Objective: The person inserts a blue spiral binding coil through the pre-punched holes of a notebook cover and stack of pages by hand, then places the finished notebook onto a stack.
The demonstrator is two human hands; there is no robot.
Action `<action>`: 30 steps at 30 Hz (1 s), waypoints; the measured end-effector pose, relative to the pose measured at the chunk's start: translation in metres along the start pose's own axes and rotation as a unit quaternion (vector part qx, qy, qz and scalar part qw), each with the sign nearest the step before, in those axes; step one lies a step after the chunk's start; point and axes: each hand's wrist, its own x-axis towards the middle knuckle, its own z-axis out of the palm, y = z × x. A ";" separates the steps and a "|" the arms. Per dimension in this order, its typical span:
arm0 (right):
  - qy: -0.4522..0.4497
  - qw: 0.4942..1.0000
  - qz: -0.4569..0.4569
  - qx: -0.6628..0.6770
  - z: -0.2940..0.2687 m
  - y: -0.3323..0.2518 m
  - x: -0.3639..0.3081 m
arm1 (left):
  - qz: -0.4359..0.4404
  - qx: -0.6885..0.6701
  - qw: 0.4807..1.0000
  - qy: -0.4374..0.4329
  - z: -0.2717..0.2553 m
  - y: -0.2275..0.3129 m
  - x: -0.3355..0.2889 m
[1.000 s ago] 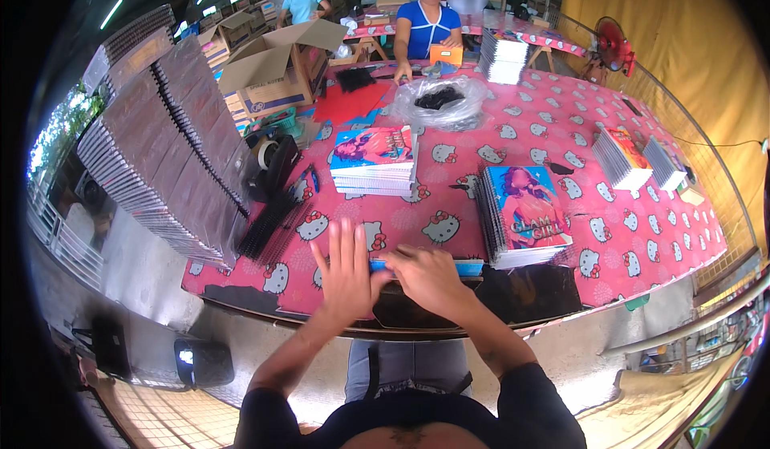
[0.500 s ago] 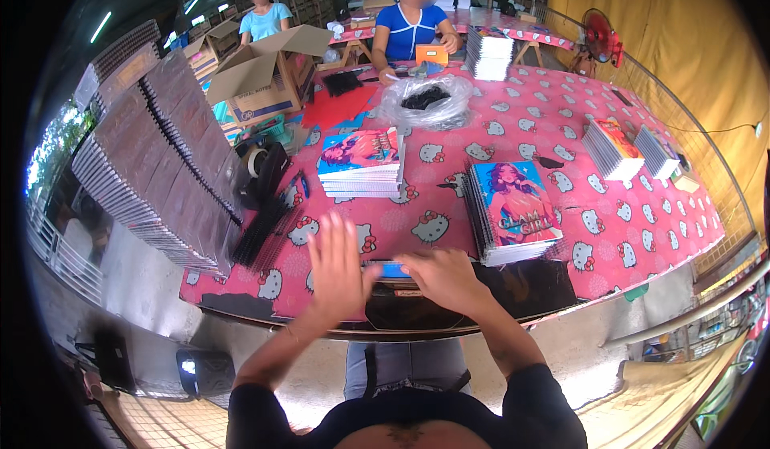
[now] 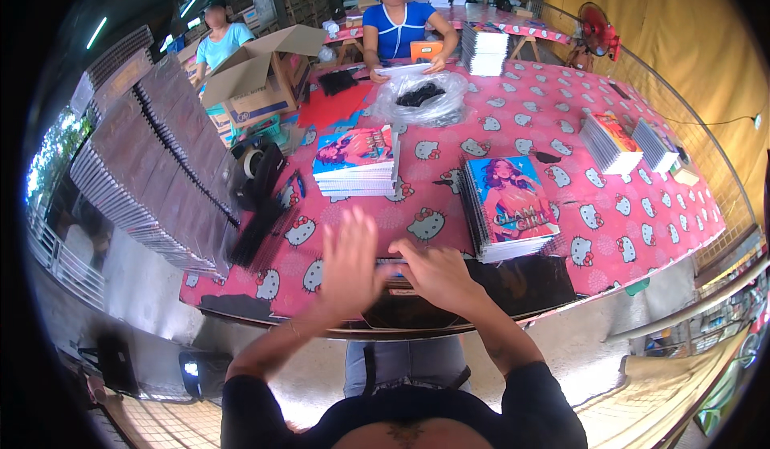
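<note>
Item in hand: a flat notebook (image 3: 391, 271) with a blue strip of cover showing, lying at the near edge of the table, low centre of the frame, mostly hidden under the two hands.
Look: thin and rectangular; only a sliver of blue between the hands is visible, the rest of its cover cannot be made out.
Long axis: appears to run left to right across the frame, along the table edge; which end is its top cannot be told.
Left hand (image 3: 350, 260): fingers spread wide and blurred, raised over the notebook's left end; contact cannot be told.
Right hand (image 3: 437, 277): fingers curled, pressed down on the notebook's right part.
Hands together: side by side, nearly touching above the item.
Table (image 3: 561, 128): covered in a pink cloth printed with white cartoon cats.
Right of the hands: a stack of spiral notebooks (image 3: 508, 207) with a blue and pink illustrated cover, near the right hand.
Above the hands: a second stack (image 3: 358, 160), centre frame.
Left of frame: tall leaning rows of dark covers (image 3: 152, 176).
Upper centre: a clear bag of black coils (image 3: 419, 98) and a person in a blue top (image 3: 399, 28) seated across.
</note>
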 end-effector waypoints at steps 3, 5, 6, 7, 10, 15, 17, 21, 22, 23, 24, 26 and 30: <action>0.117 0.992 -0.041 0.028 -0.015 0.005 -0.020 | 0.054 -0.095 0.985 -0.137 0.004 0.024 -0.033; 0.180 0.965 -0.030 0.188 -0.010 0.035 -0.044 | 0.101 -0.082 0.983 -0.132 -0.004 0.037 -0.055; 0.188 0.919 -0.007 0.348 0.005 0.047 -0.048 | 0.080 -0.090 0.988 -0.092 -0.011 0.035 -0.036; 0.188 0.843 0.018 0.504 0.020 0.053 -0.052 | 0.055 -0.098 0.992 -0.060 -0.017 0.031 -0.019; 0.189 0.891 0.048 0.410 0.052 0.057 -0.047 | 0.110 -0.200 0.964 -0.134 -0.021 -0.015 0.020; 0.242 0.892 0.053 0.378 0.063 0.043 -0.042 | 0.085 -0.062 0.992 -0.064 -0.001 0.023 -0.018; 0.274 0.891 0.035 0.361 0.062 0.042 -0.038 | 0.104 -0.053 0.987 -0.108 0.010 0.031 -0.042; 0.233 0.892 0.049 0.386 0.067 0.040 -0.037 | 0.057 -0.038 0.997 -0.030 0.003 0.009 -0.005; 0.235 0.888 0.048 0.392 0.071 0.042 -0.036 | 0.088 -0.064 0.992 -0.068 0.006 0.014 -0.012; 0.238 0.885 0.048 0.397 0.074 0.043 -0.036 | 0.119 -0.091 0.983 -0.106 0.009 0.020 -0.023; 0.235 0.890 0.041 0.388 0.071 0.043 -0.034 | 0.187 -0.099 0.972 -0.105 0.019 0.029 -0.053; 0.231 0.899 0.030 0.370 0.064 0.040 -0.034 | 0.117 -0.004 0.990 -0.080 -0.009 0.029 -0.012; 0.132 0.859 0.046 0.492 0.054 0.044 -0.037 | 0.171 0.012 0.984 -0.048 -0.001 0.020 -0.015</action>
